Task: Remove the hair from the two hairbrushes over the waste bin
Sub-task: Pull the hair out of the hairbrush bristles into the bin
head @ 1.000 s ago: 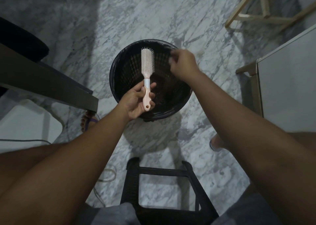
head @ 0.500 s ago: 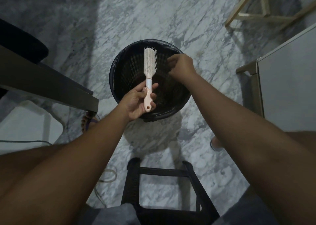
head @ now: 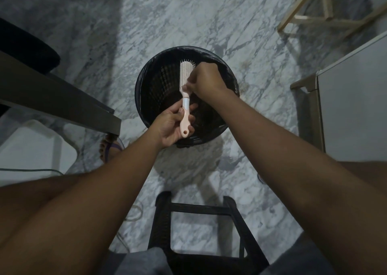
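At frame centre, the hairbrush is gripped by its pink handle in the left hand, above the black waste bin. Just beyond, its bristles are pinched by the curled fingers of the right hand.

Setting: a domestic room, lived-in, under dim light. Underfoot, a floor of white marble with grey veins. A round black perforated plastic waste bin with a black liner stands on it, centre. Dark flat tabletop at left; white smooth-fronted cabinet at right; pale bare-wood frame far right. Black plastic stool near. Bare foot in a purple sandal by the table corner (indoor household footwear).
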`<move>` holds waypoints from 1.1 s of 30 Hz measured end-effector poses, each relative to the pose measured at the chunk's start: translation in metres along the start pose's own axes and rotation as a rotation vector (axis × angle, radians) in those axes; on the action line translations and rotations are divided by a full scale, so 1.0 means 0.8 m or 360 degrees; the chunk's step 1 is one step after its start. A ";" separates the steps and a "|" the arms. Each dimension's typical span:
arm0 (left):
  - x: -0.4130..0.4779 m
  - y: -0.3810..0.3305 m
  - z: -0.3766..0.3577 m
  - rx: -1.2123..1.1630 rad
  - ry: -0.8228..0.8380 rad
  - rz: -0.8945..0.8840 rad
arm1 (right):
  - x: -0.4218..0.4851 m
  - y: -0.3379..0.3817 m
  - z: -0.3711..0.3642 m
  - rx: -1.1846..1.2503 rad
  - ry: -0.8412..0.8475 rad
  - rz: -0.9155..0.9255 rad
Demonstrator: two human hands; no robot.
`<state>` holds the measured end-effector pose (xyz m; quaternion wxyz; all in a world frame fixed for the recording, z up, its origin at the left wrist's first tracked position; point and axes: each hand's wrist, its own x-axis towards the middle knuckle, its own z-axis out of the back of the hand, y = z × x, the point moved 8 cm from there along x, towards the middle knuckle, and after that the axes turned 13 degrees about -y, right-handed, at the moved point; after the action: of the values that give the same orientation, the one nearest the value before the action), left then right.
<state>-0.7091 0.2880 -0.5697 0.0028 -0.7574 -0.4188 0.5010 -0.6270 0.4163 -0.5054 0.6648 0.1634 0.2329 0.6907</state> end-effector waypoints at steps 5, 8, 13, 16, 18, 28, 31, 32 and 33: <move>-0.003 0.006 0.003 -0.0073 0.0029 0.0026 | 0.005 0.012 0.003 -0.0229 0.0047 0.0201; 0.000 0.001 0.005 -0.0158 0.0027 0.0038 | 0.013 0.005 0.020 0.0151 -0.0099 0.0019; 0.000 0.000 0.009 -0.0180 -0.0003 0.0052 | 0.019 -0.021 0.040 0.0826 -0.0249 -0.0635; 0.000 -0.001 0.004 -0.0192 0.0001 0.0062 | 0.016 -0.023 0.027 0.0478 -0.0088 -0.0352; 0.000 -0.002 0.001 -0.0175 0.0003 0.0064 | 0.005 -0.017 0.016 0.0262 -0.0017 -0.0132; -0.002 -0.006 0.009 0.0027 -0.0159 -0.0053 | -0.003 0.001 0.011 0.0222 -0.0053 0.0131; -0.003 -0.008 0.012 -0.0051 -0.0162 -0.0047 | 0.003 -0.024 0.024 0.0678 -0.0238 -0.0304; -0.003 -0.009 0.013 -0.0069 -0.0161 -0.0043 | 0.004 -0.034 0.026 0.0764 -0.0287 -0.0432; -0.003 -0.010 0.013 -0.0082 -0.0160 -0.0036 | 0.005 -0.044 0.023 0.0794 -0.0277 -0.0520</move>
<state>-0.7222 0.2870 -0.5697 -0.0319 -0.7262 -0.4398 0.5274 -0.5874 0.4224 -0.5091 0.7238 0.3405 0.3607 0.4796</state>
